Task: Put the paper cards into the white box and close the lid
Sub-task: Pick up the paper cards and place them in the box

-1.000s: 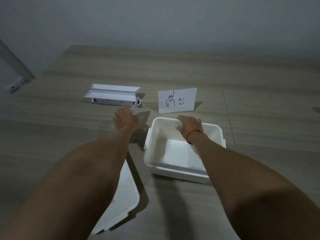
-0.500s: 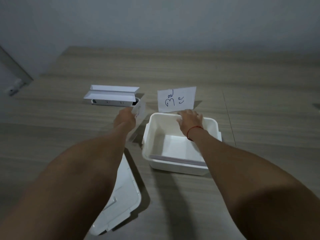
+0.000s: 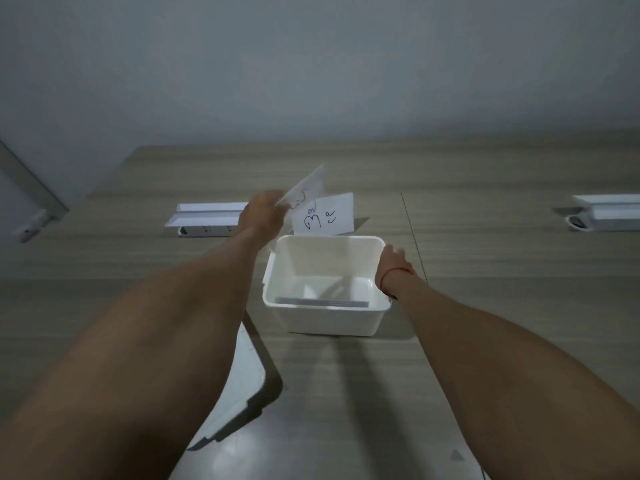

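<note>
Left hand (image 3: 262, 211) has lifted a card (image 3: 304, 190) off the table — pinched, poised at the box's (image 3: 325, 317) 11 o'clock; right hand (image 3: 393, 259) clasps the rim, steadying it.

The open white plastic box (image 3: 325, 289) sits near the middle of the wooden table (image 3: 485, 271), with a flat stack of paper cards (image 3: 322, 302) in it along its near wall. Just behind the box a white paper card with handwritten marks (image 3: 327, 216) stands upright. The left hand (image 3: 261, 213) is above the table behind the box's far left corner, holding a second white paper card (image 3: 306, 187) tilted above the standing one. The right hand (image 3: 393, 261) is at the box's right wall. The white plastic lid (image 3: 242, 382) lies toward the near edge, left of the box. A white folded holder (image 3: 207, 220) lies left of the hand; another white holder (image 3: 606, 213) is at the right edge.
</note>
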{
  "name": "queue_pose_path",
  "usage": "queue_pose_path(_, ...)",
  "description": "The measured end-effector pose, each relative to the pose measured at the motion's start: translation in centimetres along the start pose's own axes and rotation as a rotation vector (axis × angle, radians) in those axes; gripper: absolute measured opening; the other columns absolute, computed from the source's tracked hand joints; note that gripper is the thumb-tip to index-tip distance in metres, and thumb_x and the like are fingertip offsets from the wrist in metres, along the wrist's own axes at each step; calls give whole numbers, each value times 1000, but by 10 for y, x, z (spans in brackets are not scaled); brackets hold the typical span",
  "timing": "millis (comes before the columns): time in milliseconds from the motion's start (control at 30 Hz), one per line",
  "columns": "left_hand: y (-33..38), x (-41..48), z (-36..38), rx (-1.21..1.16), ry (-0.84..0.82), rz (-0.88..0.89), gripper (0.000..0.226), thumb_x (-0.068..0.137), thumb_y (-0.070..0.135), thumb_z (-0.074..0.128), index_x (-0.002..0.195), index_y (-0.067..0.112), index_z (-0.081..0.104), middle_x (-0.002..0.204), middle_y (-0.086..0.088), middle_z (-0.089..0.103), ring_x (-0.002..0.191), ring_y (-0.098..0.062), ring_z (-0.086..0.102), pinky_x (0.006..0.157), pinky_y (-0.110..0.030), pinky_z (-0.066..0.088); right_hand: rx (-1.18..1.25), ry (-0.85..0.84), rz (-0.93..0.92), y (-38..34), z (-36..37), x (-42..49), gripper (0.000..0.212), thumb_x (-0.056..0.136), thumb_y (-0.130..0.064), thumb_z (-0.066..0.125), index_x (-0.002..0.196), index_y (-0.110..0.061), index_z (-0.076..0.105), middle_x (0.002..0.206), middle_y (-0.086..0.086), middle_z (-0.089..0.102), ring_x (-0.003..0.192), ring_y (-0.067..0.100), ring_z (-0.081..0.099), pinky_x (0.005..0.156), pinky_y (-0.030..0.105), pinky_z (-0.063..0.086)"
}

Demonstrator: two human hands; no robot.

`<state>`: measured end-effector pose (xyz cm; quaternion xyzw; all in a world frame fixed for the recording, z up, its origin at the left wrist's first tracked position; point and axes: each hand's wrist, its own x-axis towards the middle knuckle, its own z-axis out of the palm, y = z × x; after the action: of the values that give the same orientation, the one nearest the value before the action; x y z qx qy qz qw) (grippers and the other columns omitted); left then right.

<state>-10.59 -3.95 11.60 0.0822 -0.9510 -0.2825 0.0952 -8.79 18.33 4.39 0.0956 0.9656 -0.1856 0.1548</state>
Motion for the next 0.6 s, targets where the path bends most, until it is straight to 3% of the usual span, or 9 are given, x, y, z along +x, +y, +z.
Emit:
queue_pose_path(133, 23, -12, 8, -16, -174, 96, 23, 89, 15, 57, 97, 3, 75, 93, -15, 73, 79, -26, 64, 66, -35, 54, 15, 10, 6, 10, -3, -14, 45, 94, -3, 41, 140, -1, 38, 145, 17, 43, 133, 32, 46, 106, 38, 40)
queue_pose_path(200, 26, -22, 15, 3, -291, 101, 20, 89, 13, 60, 92, 2, 76, 75, -7, 68, 70, -22, 62, 55, -28, 48, 31, 15, 0, 13, -2, -19, 40, 93, -2, 42, 133, -2, 48, 138, 17, 51, 126, 33, 53, 100, 39, 46)
queue_pose_path(267, 21, -31, 23, 49, -394, 86, 15, 88, 10, 63, 78, 6, 75, 58, 4, 54, 55, -12, 50, 47, -20, 35, 65, 19, -12, 14, 0, -22, 39, 92, -1, 41, 130, -3, 51, 135, 18, 53, 120, 36, 56, 96, 42, 51)
queue_pose_path(333, 8, -38, 36, 106, -478, 90, 22, 85, 8, 66, 63, 11, 66, 55, 0, 47, 52, -13, 41, 49, -20, 31, 88, 24, -11, 16, 1, -23, 41, 92, 0, 40, 132, -3, 50, 135, 19, 53, 120, 37, 57, 96, 42, 51)
queue_pose_path(433, -10, -50, 55, 174, -597, 45, 4, 81, 11, 71, 78, 11, 74, 67, -5, 54, 64, -16, 44, 54, -20, 34, 88, 35, -1, 19, 2, -22, 43, 93, 0, 40, 135, -3, 47, 139, 19, 49, 125, 36, 53, 99, 39, 46)
queue_pose_path(533, -16, -63, 68, 149, -684, -51, 24, 77, 29, 76, 97, 16, 80, 90, 5, 74, 80, -8, 60, 81, -24, 52, 89, 47, -7, 18, 3, -21, 44, 93, 0, 42, 136, -3, 46, 140, 19, 49, 126, 35, 52, 100, 37, 45)
queue_pose_path(600, -15, -68, 70, 170, -723, -105, 36, 77, 41, 72, 102, 18, 79, 105, 7, 73, 97, -9, 64, 97, -26, 51, 83, 50, -5, 17, 3, -20, 44, 92, 1, 42, 136, -3, 47, 139, 18, 49, 126, 35, 52, 100, 36, 44)
